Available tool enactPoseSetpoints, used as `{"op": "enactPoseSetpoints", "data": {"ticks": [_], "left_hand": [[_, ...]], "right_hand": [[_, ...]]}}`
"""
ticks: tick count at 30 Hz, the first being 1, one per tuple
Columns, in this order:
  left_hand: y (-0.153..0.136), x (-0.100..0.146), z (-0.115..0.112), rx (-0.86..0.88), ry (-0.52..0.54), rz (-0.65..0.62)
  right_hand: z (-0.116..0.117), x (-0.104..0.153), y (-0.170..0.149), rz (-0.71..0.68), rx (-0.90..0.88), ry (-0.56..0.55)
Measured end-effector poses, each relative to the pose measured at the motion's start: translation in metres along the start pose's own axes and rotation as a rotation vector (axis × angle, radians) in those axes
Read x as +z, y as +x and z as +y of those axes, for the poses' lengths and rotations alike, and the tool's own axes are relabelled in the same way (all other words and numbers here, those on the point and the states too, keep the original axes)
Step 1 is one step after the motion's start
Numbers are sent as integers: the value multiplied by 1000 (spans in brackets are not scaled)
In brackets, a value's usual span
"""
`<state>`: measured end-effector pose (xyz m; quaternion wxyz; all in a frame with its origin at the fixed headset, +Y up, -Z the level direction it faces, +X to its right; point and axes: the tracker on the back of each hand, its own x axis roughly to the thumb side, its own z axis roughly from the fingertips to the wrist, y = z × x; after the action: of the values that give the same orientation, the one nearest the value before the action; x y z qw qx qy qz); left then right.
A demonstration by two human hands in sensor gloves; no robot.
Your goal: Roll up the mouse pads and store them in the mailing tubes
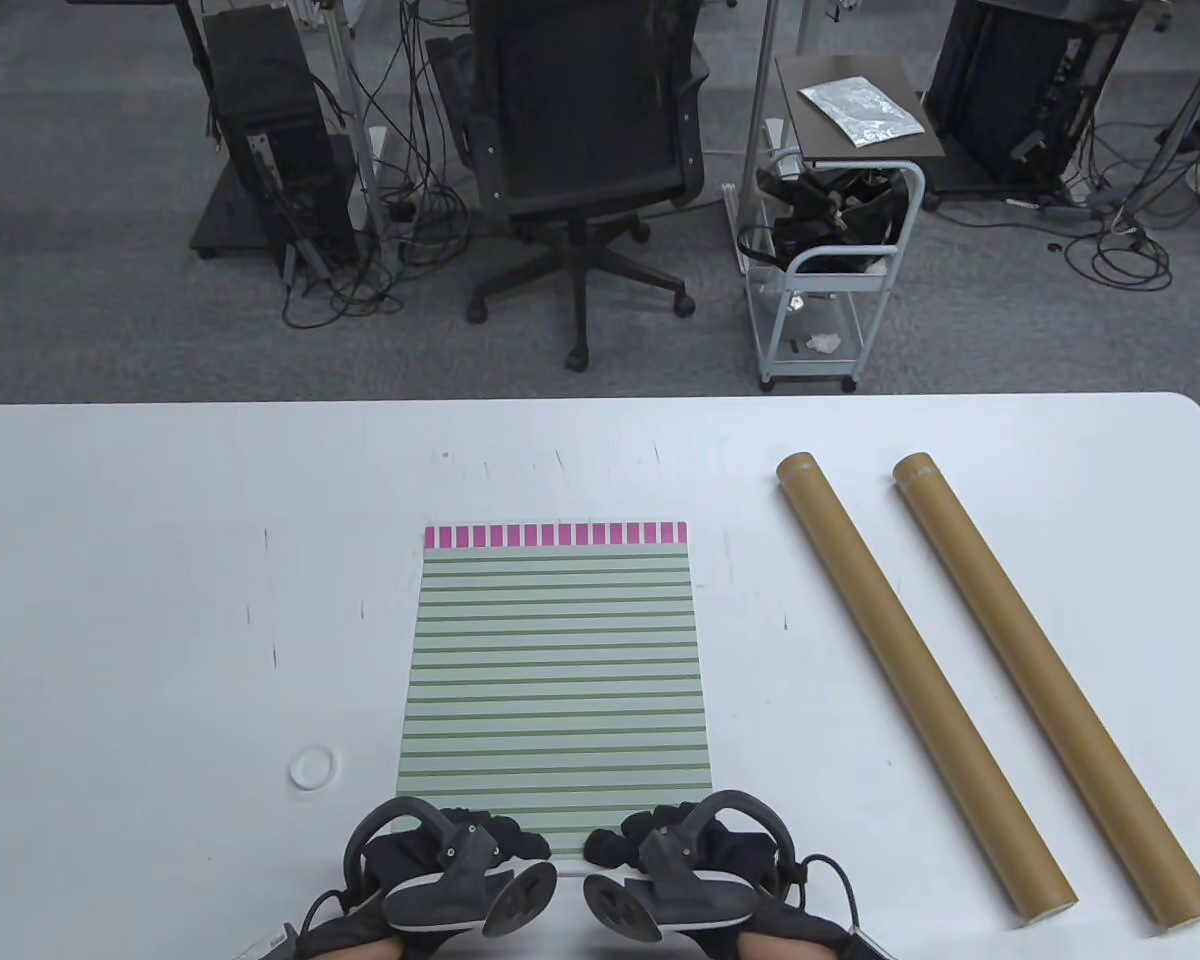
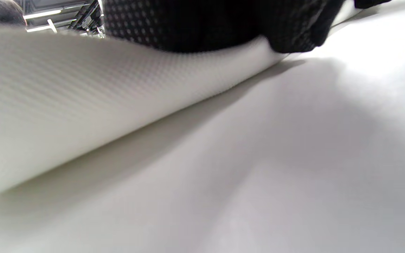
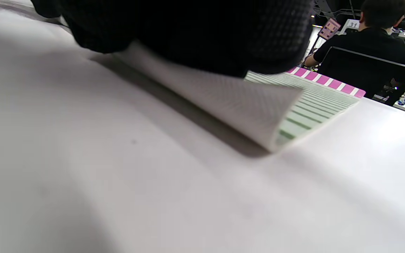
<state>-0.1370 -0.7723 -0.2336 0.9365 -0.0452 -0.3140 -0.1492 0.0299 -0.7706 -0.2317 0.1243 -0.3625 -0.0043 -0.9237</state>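
Both gloved hands — left hand [image 1: 440,860], right hand [image 1: 695,860] — grip the lifted near edge of the green-striped, pink-bordered rubber mouse pad [image 1: 555,660], which otherwise lies flat mid-table. The roll is barely begun — two brown cardboard mailing tubes [image 1: 920,680] wait untouched at right.

The black-gloved left hand [image 1: 440,865] and black-gloved right hand [image 1: 690,860] lie side by side, palms down, fingers curled forward, trackers on top.
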Motion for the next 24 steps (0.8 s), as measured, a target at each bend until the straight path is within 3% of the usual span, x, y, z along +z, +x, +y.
{"op": "enactPoseSetpoints", "data": {"ticks": [3, 6, 9, 13, 15, 20, 24], "left_hand": [[-5, -3, 0, 50, -26, 0], [-13, -5, -2, 183, -108, -39], [-18, -6, -6, 289, -157, -50], [-20, -12, -11, 193, -159, 43], [-20, -14, -14, 86, -100, 132], [-12, -15, -13, -43, -125, 156], [-3, -11, -11, -124, -71, 144]], "right_hand": [[-2, -2, -3, -1, -30, 20], [-5, -4, -7, -53, -193, 154], [-5, -1, -7, -60, -184, 144], [-1, -1, -9, 2, -152, 122], [2, -1, -10, 21, -112, 116], [6, -1, 8, -67, 46, 102], [7, -1, 11, -69, 83, 108]]}}
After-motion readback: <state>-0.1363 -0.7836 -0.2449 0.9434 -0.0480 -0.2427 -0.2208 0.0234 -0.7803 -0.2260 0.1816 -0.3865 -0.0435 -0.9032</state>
